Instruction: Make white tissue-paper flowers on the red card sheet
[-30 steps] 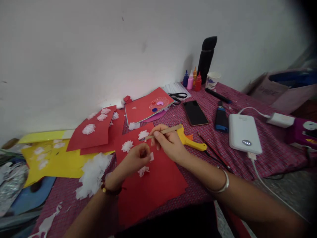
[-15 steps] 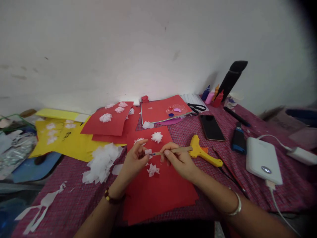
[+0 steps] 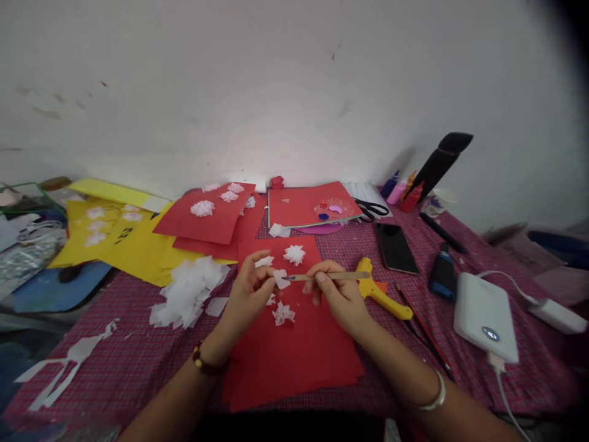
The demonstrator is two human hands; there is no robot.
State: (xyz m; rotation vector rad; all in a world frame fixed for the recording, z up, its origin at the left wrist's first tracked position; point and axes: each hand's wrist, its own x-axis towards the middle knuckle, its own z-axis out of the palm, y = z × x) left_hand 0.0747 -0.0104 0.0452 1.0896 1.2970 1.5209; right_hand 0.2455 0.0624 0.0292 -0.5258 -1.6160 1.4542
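My left hand (image 3: 248, 291) pinches a small white paper piece (image 3: 281, 280) between thumb and fingertips. A flat wooden stick (image 3: 354, 275) with a dark tip lies level in my right hand (image 3: 335, 294), gripped near its tip end. That tip meets the right edge of the paper piece, or is very close to it. Both hands are above a stack of red paper sheets (image 3: 294, 362). On the top sheet sit a full white paper flower (image 3: 294, 254) and a smaller, looser one (image 3: 284, 314). Other white bits there are partly hidden by my left hand.
A heap of white paper pieces (image 3: 188, 294) lies left. Behind are red sheets with flowers (image 3: 184, 224) and a paint palette (image 3: 334, 210). To the right are a yellow glue gun (image 3: 384, 301), a phone (image 3: 396, 247), a power bank (image 3: 485, 313) and paint bottles (image 3: 411, 196).
The white paper piece has turned, showing more of its face beside the stick's tip. Both hands keep their grips. The whole view has shifted slightly.
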